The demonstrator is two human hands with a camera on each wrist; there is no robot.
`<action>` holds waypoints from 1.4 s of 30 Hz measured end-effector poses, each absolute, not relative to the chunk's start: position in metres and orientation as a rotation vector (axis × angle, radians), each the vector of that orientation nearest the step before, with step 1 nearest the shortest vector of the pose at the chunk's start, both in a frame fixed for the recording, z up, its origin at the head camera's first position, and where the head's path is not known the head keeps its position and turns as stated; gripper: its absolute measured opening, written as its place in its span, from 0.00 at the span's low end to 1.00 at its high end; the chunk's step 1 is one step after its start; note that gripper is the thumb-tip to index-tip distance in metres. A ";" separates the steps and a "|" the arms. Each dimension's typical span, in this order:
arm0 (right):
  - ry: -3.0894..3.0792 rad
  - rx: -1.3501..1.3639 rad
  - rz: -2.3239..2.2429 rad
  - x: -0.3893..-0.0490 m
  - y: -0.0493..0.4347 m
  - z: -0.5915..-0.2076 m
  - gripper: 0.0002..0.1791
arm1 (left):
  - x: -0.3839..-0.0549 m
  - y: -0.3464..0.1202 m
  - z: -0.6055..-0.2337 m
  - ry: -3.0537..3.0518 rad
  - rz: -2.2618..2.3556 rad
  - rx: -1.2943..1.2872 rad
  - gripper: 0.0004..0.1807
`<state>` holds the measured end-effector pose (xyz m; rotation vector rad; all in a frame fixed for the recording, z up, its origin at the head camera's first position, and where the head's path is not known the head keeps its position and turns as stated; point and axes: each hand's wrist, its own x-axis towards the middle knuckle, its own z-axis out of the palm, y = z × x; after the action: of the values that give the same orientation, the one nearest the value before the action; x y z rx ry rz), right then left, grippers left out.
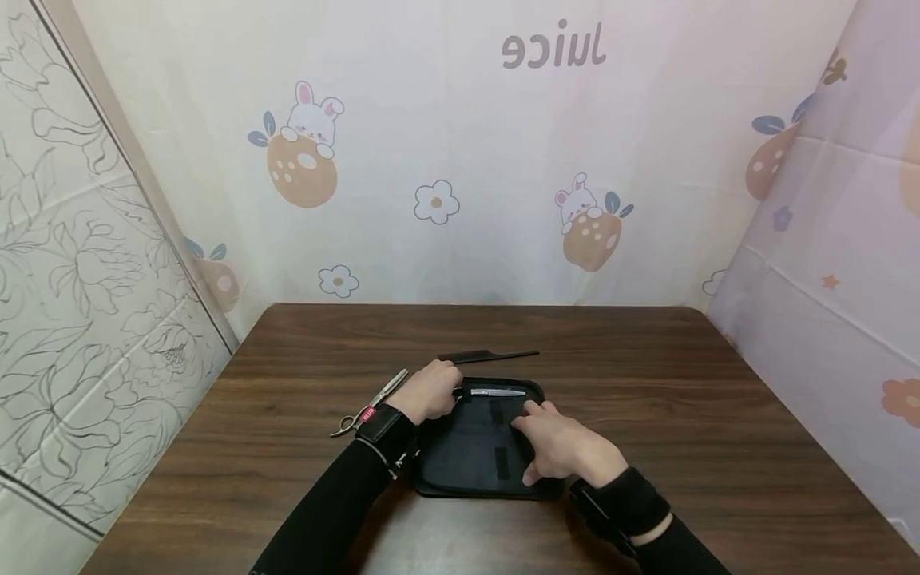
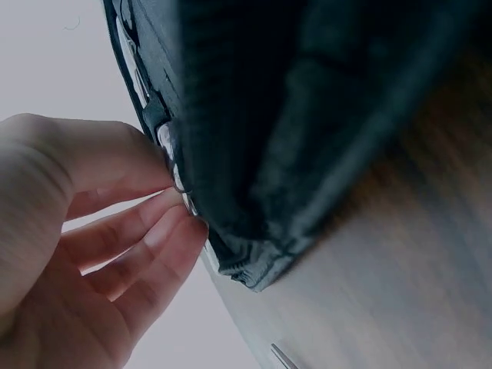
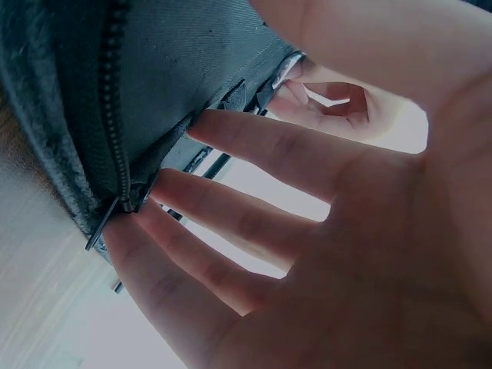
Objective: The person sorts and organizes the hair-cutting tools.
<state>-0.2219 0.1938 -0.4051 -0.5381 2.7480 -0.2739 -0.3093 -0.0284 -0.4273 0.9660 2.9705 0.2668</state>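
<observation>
Black zip case [image 1: 467,455] lies flat on the near middle of the brown wooden table [image 1: 647,383], its dark inner face up, with two short dark strips [image 1: 501,463] set one beyond the other across its middle. Along its far edge a silver-bladed tool [image 1: 499,392] lies lengthwise in the case, the bright blade pointing right. The left hand [image 1: 424,393] is at the case's far left corner, at the left end of that tool; in the left wrist view its thumb and fingertips are drawn together in a pinch on a shiny part of it, though the fingers hide most of that end. The right hand [image 1: 564,447] is over the case's right side, fingers spread and nearly straight, thumb apart on the near side; its fingertips touch the case beside the zipper [image 3: 114,115], and it has hold of nothing that I can make out. To the left of the case, just beside the left hand, metal scissors [image 1: 389,389] lie slantwise on the wood, finger rings toward the near left and tips toward the far right. Beyond the case's far edge lies a black comb [image 1: 470,356], its thin tail to the right. Both arms wear black sleeves [image 1: 316,511] and black wristbands [image 1: 624,501]. Behind the table hangs a pale curtain [image 1: 460,104] printed with rabbits, spotted fruit and flowers.
</observation>
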 end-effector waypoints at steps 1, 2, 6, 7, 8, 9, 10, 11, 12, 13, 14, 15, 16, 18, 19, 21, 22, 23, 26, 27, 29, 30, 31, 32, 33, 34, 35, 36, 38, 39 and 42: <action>2.748 -0.539 -0.275 -0.222 0.194 -0.406 0.39 | -0.309 -0.029 -0.428 2.965 0.275 0.948 0.07; 2.749 -0.540 -0.276 -0.222 0.193 -0.406 0.39 | -0.308 -0.030 -0.428 2.964 0.286 0.933 0.07; 2.753 -0.541 -0.283 -0.221 0.193 -0.408 0.39 | -0.307 -0.034 -0.430 2.978 0.306 0.877 0.10; 2.755 -0.543 -0.286 -0.221 0.193 -0.408 0.39 | -0.307 -0.034 -0.429 2.985 0.302 0.861 0.11; 2.757 -0.544 -0.287 -0.221 0.193 -0.408 0.39 | -0.307 -0.035 -0.429 2.989 0.306 0.847 0.11; 2.758 -0.546 -0.288 -0.221 0.193 -0.409 0.39 | -0.307 -0.035 -0.428 2.994 0.306 0.836 0.12; 2.758 -0.546 -0.291 -0.221 0.193 -0.409 0.39 | -0.307 -0.036 -0.428 2.995 0.305 0.825 0.12; 2.758 -0.546 -0.292 -0.221 0.193 -0.409 0.39 | -0.307 -0.037 -0.427 2.994 0.310 0.817 0.12; 2.758 -0.546 -0.292 -0.221 0.194 -0.409 0.39 | -0.307 -0.038 -0.427 2.992 0.318 0.813 0.12; 2.758 -0.545 -0.292 -0.221 0.194 -0.409 0.39 | -0.308 -0.038 -0.427 2.986 0.332 0.816 0.13; 2.758 -0.545 -0.293 -0.221 0.194 -0.409 0.39 | -0.309 -0.039 -0.427 2.980 0.348 0.821 0.13; 2.758 -0.545 -0.293 -0.221 0.194 -0.409 0.39 | -0.310 -0.040 -0.427 2.971 0.366 0.825 0.13; 2.758 -0.544 -0.293 -0.221 0.194 -0.409 0.39 | -0.311 -0.041 -0.428 2.963 0.388 0.828 0.13; 2.756 -0.541 -0.292 -0.222 0.194 -0.409 0.39 | -0.313 -0.042 -0.428 2.952 0.424 0.835 0.13; 2.755 -0.540 -0.292 -0.222 0.194 -0.408 0.39 | -0.313 -0.042 -0.429 2.947 0.438 0.833 0.13; 2.753 -0.537 -0.290 -0.222 0.194 -0.408 0.40 | -0.314 -0.042 -0.429 2.946 0.453 0.823 0.13; 2.751 -0.535 -0.289 -0.222 0.194 -0.408 0.40 | -0.313 -0.042 -0.429 2.949 0.454 0.818 0.13; 2.751 -0.534 -0.288 -0.222 0.194 -0.408 0.40 | -0.313 -0.041 -0.429 2.949 0.449 0.813 0.13; 2.751 -0.535 -0.286 -0.222 0.194 -0.408 0.40 | -0.312 -0.040 -0.428 2.961 0.418 0.807 0.14; 2.752 -0.535 -0.284 -0.222 0.194 -0.408 0.40 | -0.311 -0.039 -0.428 2.963 0.405 0.805 0.14; 2.754 -0.537 -0.283 -0.223 0.194 -0.408 0.40 | -0.309 -0.038 -0.427 2.969 0.380 0.803 0.14; 2.754 -0.538 -0.282 -0.223 0.194 -0.408 0.40 | -0.308 -0.037 -0.427 2.977 0.370 0.804 0.14; 2.755 -0.538 -0.281 -0.223 0.194 -0.407 0.40 | -0.308 -0.037 -0.426 2.981 0.359 0.805 0.14; 2.755 -0.538 -0.281 -0.223 0.194 -0.407 0.39 | -0.307 -0.036 -0.426 2.981 0.355 0.807 0.13; 2.755 -0.539 -0.281 -0.223 0.194 -0.407 0.39 | -0.307 -0.036 -0.426 2.984 0.348 0.811 0.13; 2.755 -0.539 -0.281 -0.223 0.195 -0.407 0.39 | -0.306 -0.035 -0.426 2.987 0.344 0.815 0.12; 2.756 -0.540 -0.283 -0.223 0.195 -0.407 0.39 | -0.306 -0.035 -0.427 2.988 0.343 0.820 0.12; 2.756 -0.540 -0.283 -0.223 0.195 -0.407 0.39 | -0.307 -0.035 -0.427 2.992 0.345 0.827 0.12; 2.756 -0.539 -0.286 -0.223 0.195 -0.407 0.39 | -0.307 -0.035 -0.428 2.994 0.361 0.830 0.11; 2.756 -0.538 -0.287 -0.223 0.195 -0.407 0.40 | -0.307 -0.035 -0.428 2.999 0.367 0.830 0.11; 2.754 -0.538 -0.290 -0.223 0.194 -0.407 0.40 | -0.307 -0.036 -0.428 3.007 0.395 0.828 0.11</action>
<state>-0.2226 0.1944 -0.4069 -0.5379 2.7539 -0.2897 -0.3075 -0.0356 -0.4282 0.8276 3.0067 0.3955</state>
